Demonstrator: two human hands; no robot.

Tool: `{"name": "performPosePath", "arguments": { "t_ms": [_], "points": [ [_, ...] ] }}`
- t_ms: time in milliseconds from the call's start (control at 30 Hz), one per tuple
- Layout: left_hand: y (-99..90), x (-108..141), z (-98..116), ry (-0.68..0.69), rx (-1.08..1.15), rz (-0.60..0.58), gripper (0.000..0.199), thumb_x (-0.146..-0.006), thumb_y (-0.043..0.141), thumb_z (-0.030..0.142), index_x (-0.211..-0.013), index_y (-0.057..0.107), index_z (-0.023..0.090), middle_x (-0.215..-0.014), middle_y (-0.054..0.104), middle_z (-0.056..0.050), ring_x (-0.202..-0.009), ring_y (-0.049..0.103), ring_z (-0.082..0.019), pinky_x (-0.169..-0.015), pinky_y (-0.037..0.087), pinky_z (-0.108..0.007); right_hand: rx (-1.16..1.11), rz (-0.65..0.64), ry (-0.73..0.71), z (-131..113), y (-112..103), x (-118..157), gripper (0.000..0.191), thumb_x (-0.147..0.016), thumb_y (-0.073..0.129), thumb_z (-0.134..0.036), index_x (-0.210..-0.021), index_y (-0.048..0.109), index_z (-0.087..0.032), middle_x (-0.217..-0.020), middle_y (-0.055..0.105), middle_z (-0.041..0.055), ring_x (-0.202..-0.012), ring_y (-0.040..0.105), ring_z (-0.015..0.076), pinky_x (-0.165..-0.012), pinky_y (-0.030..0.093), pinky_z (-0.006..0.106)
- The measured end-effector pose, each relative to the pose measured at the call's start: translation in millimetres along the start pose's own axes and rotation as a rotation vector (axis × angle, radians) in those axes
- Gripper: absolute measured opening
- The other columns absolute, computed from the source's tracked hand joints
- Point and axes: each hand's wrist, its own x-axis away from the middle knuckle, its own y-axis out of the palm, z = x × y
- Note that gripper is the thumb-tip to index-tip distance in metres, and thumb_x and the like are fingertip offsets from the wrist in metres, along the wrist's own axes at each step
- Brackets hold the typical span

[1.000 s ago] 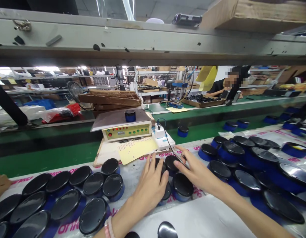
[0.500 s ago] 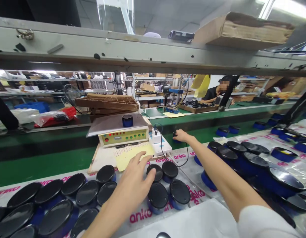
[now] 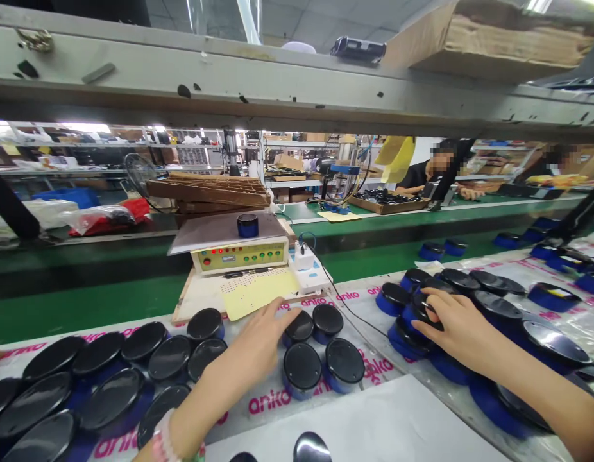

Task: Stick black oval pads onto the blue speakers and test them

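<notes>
My right hand [image 3: 446, 324] is closed on a round blue unit with a black top [image 3: 416, 313], at the left edge of a crowded group of such units. Whether this unit is lifted clear of its neighbours I cannot tell. A thin black cable [image 3: 357, 314] runs from a white adapter [image 3: 304, 258] toward this group; its far end is hidden. My left hand [image 3: 251, 346] hovers with stretched fingers beside a black-topped round unit [image 3: 297, 327], one of several at the centre. Contact with it is unclear.
More black-topped units [image 3: 117, 401] stand on the printed plastic sheet [image 3: 268, 403] at left. Behind sits a control box [image 3: 242, 256] with one unit [image 3: 247, 226] on top. A green conveyor belt [image 3: 369, 253] crosses behind. A metal beam [image 3: 278, 86] spans overhead. Another person works beyond.
My right hand has drawn back from over the green belt, where it held something small and dark, to the right-hand units. The cable now stretches rightward. My left hand's fingers have come closer together.
</notes>
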Motion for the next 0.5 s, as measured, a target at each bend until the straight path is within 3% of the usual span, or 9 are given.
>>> {"name": "performPosePath", "arguments": {
  "t_ms": [67, 133, 233, 333, 400, 500],
  "points": [
    [7.5, -3.5, -1.7, 0.048, 0.051, -0.102, 0.085, -0.073, 0.040, -0.007, -0.145, 0.022, 0.034, -0.156, 0.012, -0.011, -0.139, 0.027, -0.032, -0.107, 0.036, -0.046, -0.036, 0.116, -0.037, -10.8, 1.2, 5.2, 0.022, -0.075, 0.044, -0.037, -0.063, 0.031, -0.025, -0.121, 0.054, 0.0158, -0.116, 0.042, 0.0406, -0.081, 0.041, 0.053],
    [13.1, -6.7, -3.2, 0.081, 0.063, -0.150, 0.091, -0.071, 0.040, -0.009, -0.145, 0.017, 0.038, -0.157, 0.006, -0.010, -0.139, 0.026, -0.033, -0.107, 0.037, -0.046, -0.169, 0.154, -0.156, -35.0, -4.4, 9.2, 0.022, -0.082, 0.040, -0.037, -0.065, 0.032, -0.024, -0.123, 0.053, 0.0154, -0.116, 0.044, 0.0364, -0.082, 0.042, 0.050],
    [16.8, -8.0, -2.8, 0.090, 0.035, -0.093, 0.083, -0.075, 0.039, -0.006, -0.145, 0.023, 0.036, -0.156, 0.013, -0.010, -0.138, 0.029, -0.031, -0.108, 0.035, -0.046, -0.385, -0.090, -0.305, -85.9, -11.1, 19.6, 0.021, -0.090, 0.043, -0.039, -0.075, 0.039, -0.024, -0.096, 0.060, 0.0096, -0.087, 0.058, 0.0248, -0.069, 0.048, 0.038],
    [15.1, 0.4, 1.4, 0.054, 0.006, -0.015, 0.072, -0.081, 0.039, 0.000, -0.145, 0.025, 0.029, -0.155, 0.016, -0.012, -0.139, 0.027, -0.031, -0.110, 0.032, -0.048, -0.381, -0.298, -0.328, -128.0, -4.1, 29.7, 0.016, -0.087, 0.056, -0.033, -0.087, 0.044, -0.023, -0.091, 0.058, 0.0064, -0.079, 0.058, 0.0244, -0.062, 0.047, 0.035],
    [13.7, 12.9, 5.8, 0.025, 0.006, 0.070, 0.066, -0.083, 0.039, 0.003, -0.144, 0.028, 0.025, -0.155, 0.018, -0.012, -0.139, 0.026, -0.030, -0.111, 0.031, -0.047, -0.375, -0.326, -0.328, -140.1, 4.1, 32.1, 0.017, -0.084, 0.060, -0.025, -0.087, 0.043, -0.022, -0.097, 0.056, 0.0072, -0.085, 0.058, 0.0257, -0.065, 0.046, 0.036],
    [17.8, 35.7, 12.4, 0.018, 0.123, 0.194, 0.051, -0.085, 0.040, 0.008, -0.133, 0.043, 0.026, -0.143, 0.040, -0.007, -0.130, 0.041, -0.021, -0.109, 0.037, -0.040, -0.476, -0.359, -0.251, -137.7, 9.9, 30.9, 0.018, -0.086, 0.055, -0.031, -0.084, 0.040, -0.024, -0.086, 0.053, 0.0014, -0.073, 0.055, 0.0209, -0.061, 0.044, 0.034]
  ]
}}
